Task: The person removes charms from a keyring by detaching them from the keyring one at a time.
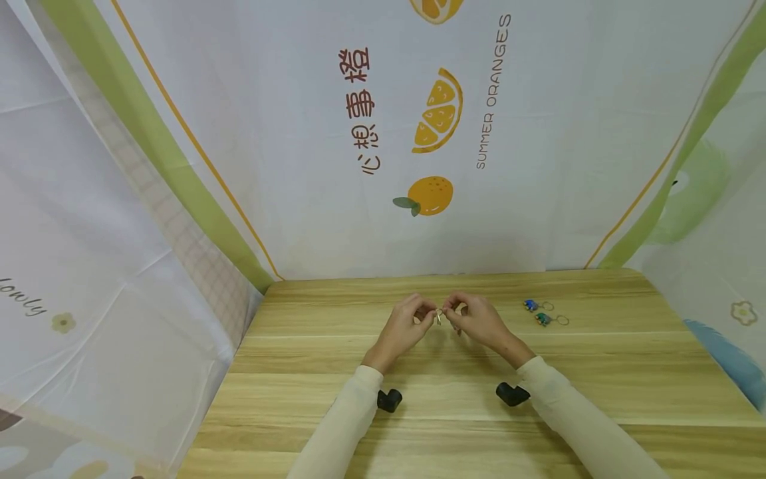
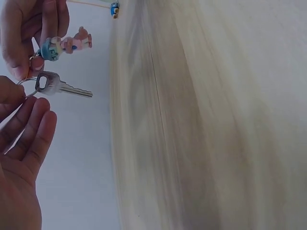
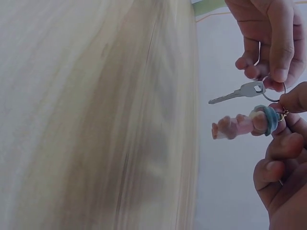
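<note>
Above the table, fingertips of both hands meet at a thin metal key ring point(image 3: 285, 89). My left hand point(image 1: 407, 326) pinches this ring between thumb and fingers. From the ring hangs a silver key point(image 2: 52, 85), its toothed blade pointing away from the fingers. My right hand point(image 1: 477, 324) pinches the gold clasp of a figurine keychain point(image 3: 244, 123), beside the key ring. The figurine has a teal top, pink body and brownish parts. Whether the clasp is threaded onto the ring is hidden by the fingertips.
To the right of the right hand lie a blue figurine keychain point(image 1: 530, 305) and a green figurine keychain point(image 1: 542, 319), each with a ring. The wooden table point(image 1: 287, 372) ends at a white printed cloth point(image 1: 287, 166). Black wrist-worn pieces point(image 1: 390, 400) show under both sleeves.
</note>
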`<state>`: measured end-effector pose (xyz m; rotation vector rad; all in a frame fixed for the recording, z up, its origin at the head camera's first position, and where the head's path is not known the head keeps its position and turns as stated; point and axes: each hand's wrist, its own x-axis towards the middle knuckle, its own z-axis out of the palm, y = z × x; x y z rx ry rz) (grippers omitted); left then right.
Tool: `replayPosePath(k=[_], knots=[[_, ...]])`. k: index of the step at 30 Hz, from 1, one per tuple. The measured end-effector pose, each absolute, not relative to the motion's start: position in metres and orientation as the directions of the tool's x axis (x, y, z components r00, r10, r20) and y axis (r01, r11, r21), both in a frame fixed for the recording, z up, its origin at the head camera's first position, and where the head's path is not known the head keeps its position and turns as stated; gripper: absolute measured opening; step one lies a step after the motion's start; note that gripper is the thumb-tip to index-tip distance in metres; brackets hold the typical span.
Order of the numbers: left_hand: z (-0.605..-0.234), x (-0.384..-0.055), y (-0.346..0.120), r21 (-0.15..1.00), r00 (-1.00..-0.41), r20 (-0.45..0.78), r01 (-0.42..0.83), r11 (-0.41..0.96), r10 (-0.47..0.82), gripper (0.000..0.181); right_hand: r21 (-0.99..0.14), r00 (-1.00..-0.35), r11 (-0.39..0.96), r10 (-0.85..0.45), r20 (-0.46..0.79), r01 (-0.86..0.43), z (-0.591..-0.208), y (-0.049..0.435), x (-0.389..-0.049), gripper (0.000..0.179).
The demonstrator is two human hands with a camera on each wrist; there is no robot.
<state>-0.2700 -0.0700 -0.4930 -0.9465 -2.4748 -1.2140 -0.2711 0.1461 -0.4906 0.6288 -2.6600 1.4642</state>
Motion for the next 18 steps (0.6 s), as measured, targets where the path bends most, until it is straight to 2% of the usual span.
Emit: replayPosePath(k=[18], knots=[[-0.4885, -0.2706, -0.0683, 0.604, -0.798, 0.398, 0.6, 0.526, 0.453, 0.01, -0.763, -0.891, 0.476, -0.345, 0.295, -0.437, -0.4904, 0.1412, -0.271, 0.006]])
